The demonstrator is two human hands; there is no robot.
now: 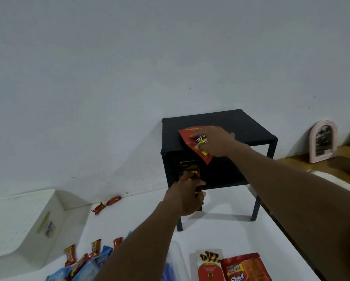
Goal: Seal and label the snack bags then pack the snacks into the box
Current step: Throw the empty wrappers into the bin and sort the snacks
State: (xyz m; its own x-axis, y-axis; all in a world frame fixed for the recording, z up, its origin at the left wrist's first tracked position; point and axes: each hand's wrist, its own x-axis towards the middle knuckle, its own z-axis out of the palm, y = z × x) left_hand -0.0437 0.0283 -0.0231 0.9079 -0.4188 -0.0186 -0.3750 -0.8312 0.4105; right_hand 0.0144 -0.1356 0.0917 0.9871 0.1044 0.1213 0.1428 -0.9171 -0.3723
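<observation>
My right hand (212, 141) presses a red snack bag (187, 136) flat on top of a black two-level shelf (251, 126) at the back of the white table. The bag's lower corner hangs over the shelf's front edge. My left hand (187, 196) holds a brown and gold snack pack (188, 166) upright in front of the shelf's lower opening. A white box (28, 220) stands at the left. More snack packs (83, 258) lie in a heap at the bottom left.
Two small red wrapped snacks (107, 203) lie near the wall. A wafer-roll pack (209, 264) and a red bag (245, 267) rest at the bottom edge. A pink arched mirror (323, 140) leans against the wall on the right, on a wooden surface.
</observation>
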